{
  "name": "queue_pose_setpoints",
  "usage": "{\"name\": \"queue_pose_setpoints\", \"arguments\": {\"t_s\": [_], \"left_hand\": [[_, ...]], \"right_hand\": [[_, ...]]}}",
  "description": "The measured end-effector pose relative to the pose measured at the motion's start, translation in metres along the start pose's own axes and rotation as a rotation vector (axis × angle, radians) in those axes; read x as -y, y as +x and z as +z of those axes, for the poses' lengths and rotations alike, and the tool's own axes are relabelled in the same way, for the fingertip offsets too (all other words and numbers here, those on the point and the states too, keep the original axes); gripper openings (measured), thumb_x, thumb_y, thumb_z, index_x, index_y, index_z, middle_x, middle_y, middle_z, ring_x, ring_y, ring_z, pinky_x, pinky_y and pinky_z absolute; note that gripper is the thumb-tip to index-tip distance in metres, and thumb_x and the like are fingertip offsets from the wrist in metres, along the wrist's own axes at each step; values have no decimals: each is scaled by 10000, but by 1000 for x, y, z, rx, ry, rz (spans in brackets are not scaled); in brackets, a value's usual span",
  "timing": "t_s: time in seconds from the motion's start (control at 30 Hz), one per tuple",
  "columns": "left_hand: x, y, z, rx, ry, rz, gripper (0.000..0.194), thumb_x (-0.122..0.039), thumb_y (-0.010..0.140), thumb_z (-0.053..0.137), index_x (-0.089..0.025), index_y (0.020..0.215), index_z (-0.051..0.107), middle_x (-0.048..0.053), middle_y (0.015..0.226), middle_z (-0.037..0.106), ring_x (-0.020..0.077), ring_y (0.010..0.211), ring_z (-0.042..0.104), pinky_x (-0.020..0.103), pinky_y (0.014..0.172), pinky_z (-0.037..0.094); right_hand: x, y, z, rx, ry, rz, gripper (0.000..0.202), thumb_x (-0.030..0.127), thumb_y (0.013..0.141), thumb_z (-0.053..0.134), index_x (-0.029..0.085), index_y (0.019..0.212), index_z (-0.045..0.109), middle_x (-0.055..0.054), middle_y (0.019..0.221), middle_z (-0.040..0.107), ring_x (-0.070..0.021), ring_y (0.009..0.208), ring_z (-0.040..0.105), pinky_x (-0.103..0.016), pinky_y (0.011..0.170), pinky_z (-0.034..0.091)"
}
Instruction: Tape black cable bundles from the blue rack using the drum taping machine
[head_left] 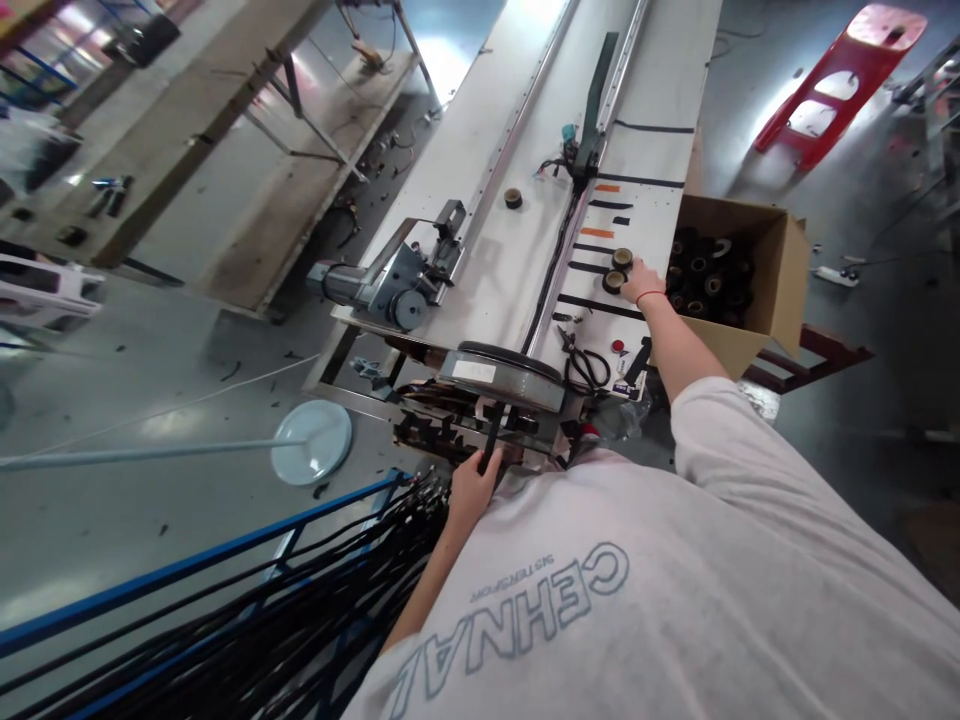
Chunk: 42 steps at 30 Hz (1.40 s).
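My left hand (475, 484) is closed around a black strip (492, 437) at the near end of the bench, just below a round drum (501, 376) with a white label. Out at the bench's right side, my right hand (643, 282) touches two small black tape rolls (619, 270); its fingertips are too small to tell whether they grip one. Black and orange tape pieces (598, 233) lie on the white bench top (487, 250) beside the rolls. Another roll (513, 198) sits farther left, near a metal rail.
An open cardboard box (787, 270) of black rolls stands right of the bench. Black scissors (586, 366) lie near its front right corner. A motor unit (397, 290) is at left. Black cables (322, 600) hang on a blue rack. A red stool (840, 90) stands at upper right.
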<state>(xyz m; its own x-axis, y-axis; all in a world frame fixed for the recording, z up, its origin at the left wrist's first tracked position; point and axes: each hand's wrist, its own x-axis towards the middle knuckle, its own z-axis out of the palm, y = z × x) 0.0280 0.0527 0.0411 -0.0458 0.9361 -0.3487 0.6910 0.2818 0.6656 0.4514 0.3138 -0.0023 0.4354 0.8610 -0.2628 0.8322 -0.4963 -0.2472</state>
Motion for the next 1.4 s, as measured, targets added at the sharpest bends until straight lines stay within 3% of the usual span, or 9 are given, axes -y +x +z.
{"name": "queue_pose_setpoints", "arguments": {"t_s": [0.07, 0.2, 0.27, 0.43, 0.63, 0.73, 0.9, 1.23, 1.4], "left_hand": [[6, -6, -1, 92, -71, -51, 465, -659, 736, 536, -230, 561, 491, -5, 490, 472, 171, 535, 481, 277, 542, 359], [15, -15, -8, 432, -229, -221, 576, -772, 651, 573, -232, 553, 397, -58, 468, 356, 105, 457, 321, 256, 483, 278], [15, -16, -12, 512, -247, -203, 589, -774, 690, 557, -225, 549, 400, -55, 482, 366, 106, 477, 334, 257, 499, 294], [10, -12, -9, 335, -242, -8, 568, -725, 795, 498, -197, 586, 500, 4, 606, 508, 149, 628, 478, 277, 627, 405], [13, -2, 14, 172, -282, -13, 575, -713, 812, 485, -173, 917, 648, -32, 586, 503, 146, 547, 454, 277, 560, 380], [14, 0, 17, 107, -249, -10, 542, -692, 821, 483, -177, 874, 643, -3, 638, 574, 159, 588, 509, 289, 602, 409], [14, 0, 16, 103, -217, 5, 488, -667, 837, 475, -209, 694, 562, 12, 621, 595, 179, 627, 567, 307, 660, 457], [6, 10, 20, 94, -271, 68, 514, -648, 859, 484, -182, 975, 667, 17, 692, 628, 192, 673, 602, 323, 700, 498], [-3, 19, 21, 58, -265, 46, 528, -655, 884, 453, -173, 916, 665, -20, 591, 518, 152, 545, 485, 283, 554, 400]], "right_hand": [[1, 0, 0, 9, 1, 5, 772, 238, 869, 591, 133, 1571, 288, -224, 1461, 520, -355, 1316, 517, -530, 1063, 423], [1, 0, 0, 23, 10, 17, 771, 231, 879, 582, 137, 1579, 271, -227, 1484, 496, -359, 1329, 503, -535, 1066, 422], [1, 1, 1, 30, 22, 20, 779, 240, 879, 589, 140, 1579, 263, -231, 1482, 496, -361, 1331, 498, -540, 1065, 421], [-3, 2, 6, 25, 38, -12, 825, 255, 866, 588, 116, 1588, 213, -245, 1495, 472, -364, 1322, 495, -550, 1068, 418], [-7, 2, 8, 21, 43, -65, 881, 212, 840, 602, 74, 1592, 163, -242, 1545, 414, -362, 1371, 438, -522, 1100, 402], [-9, 3, 8, 26, 53, -81, 890, 204, 835, 614, 72, 1591, 165, -239, 1548, 407, -360, 1366, 441, -512, 1106, 397], [-12, 6, 11, 15, 67, -74, 885, 206, 826, 621, 105, 1586, 180, -232, 1540, 420, -365, 1360, 430, -543, 1097, 394], [-10, 3, 8, 14, 174, -26, 902, 203, 792, 625, 101, 1587, 210, -238, 1526, 436, -371, 1397, 419, -559, 1133, 373], [2, -46, 11, -252, 445, -128, 674, 199, 873, 456, 113, 1530, 330, -202, 1479, 495, -287, 1242, 563, -466, 1056, 473]]}}
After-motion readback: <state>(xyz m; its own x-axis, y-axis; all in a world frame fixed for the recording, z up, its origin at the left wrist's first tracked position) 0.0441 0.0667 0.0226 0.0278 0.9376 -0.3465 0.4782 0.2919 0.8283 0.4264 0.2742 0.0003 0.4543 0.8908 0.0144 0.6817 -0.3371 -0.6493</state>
